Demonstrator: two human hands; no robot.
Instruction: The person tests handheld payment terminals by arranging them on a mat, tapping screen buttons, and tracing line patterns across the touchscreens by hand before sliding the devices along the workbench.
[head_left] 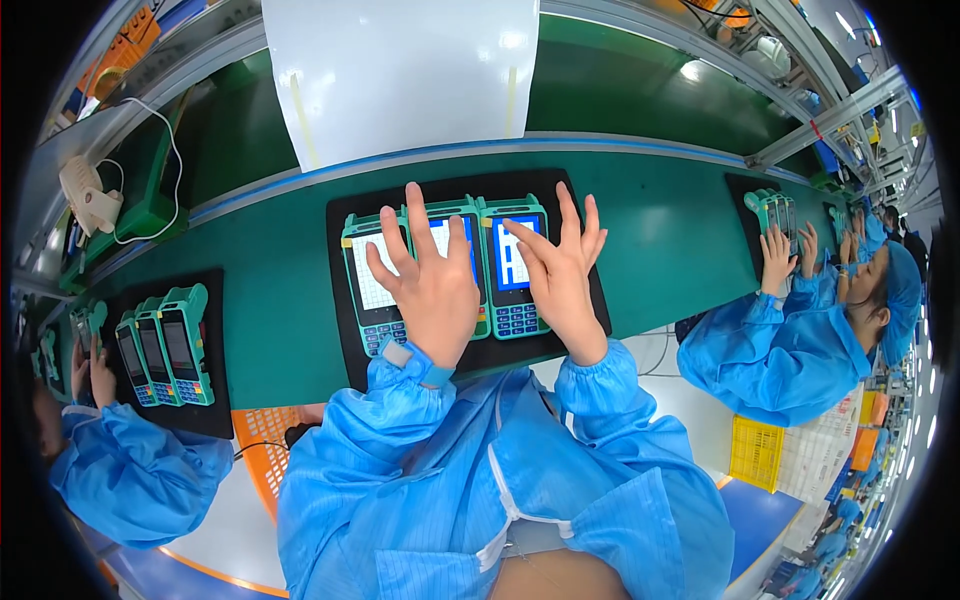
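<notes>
Three handheld payment terminals in teal cases lie side by side on a black mat (540,181), screens lit and keypads toward me. My left hand (438,300) is spread over the left terminal (372,280) and the middle terminal (437,212), hiding much of the middle one. A white grid fills the left screen. Over the right terminal (517,322), with its blue and white screen, is my right hand (562,282), fingers apart and index fingertip near the screen's top. Whether any fingertip touches glass I cannot tell. Neither hand holds anything. A blue band (425,370) circles my left wrist.
Upright terminals (182,350) stand on another mat at left, beside a co-worker's sleeve (140,470). At right, another co-worker (775,350) handles similar terminals (775,212). A white sheet (400,80) hangs behind the green bench (660,220). An orange crate (262,450) is below.
</notes>
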